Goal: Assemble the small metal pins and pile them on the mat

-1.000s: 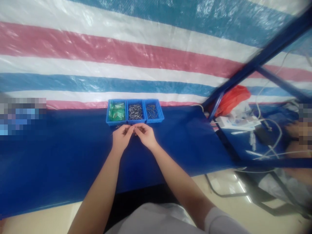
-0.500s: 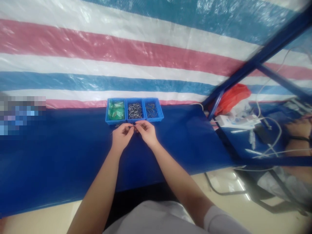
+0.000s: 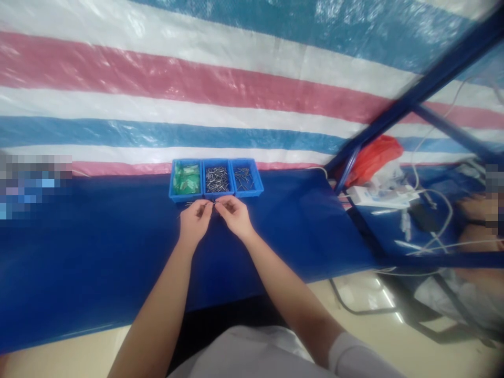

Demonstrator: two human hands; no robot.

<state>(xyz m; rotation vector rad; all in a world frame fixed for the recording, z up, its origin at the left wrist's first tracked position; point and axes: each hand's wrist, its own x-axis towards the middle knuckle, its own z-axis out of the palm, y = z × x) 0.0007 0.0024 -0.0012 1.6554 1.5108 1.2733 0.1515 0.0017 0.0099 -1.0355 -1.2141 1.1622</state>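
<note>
My left hand and my right hand meet just in front of three joined blue bins. Thumb and fingers are pinched together on each. Between the fingertips is a small thin metal piece, mostly covered, too small to name. The left bin contains green plastic packets. Many small metal pins or screws fill the middle bin. Fewer thin metal pieces lie in the right bin. A few slim metal bits show by my left hand, partly hidden.
Blue sheeting covers the table, with a striped tarp behind it. On the right stands a blue metal frame. Beyond it are a red plastic bag, a white box, cables and another person's arm.
My hands stay together over the same spot, with only slight finger movement around the small piece. The bins and their contents look the same.
</note>
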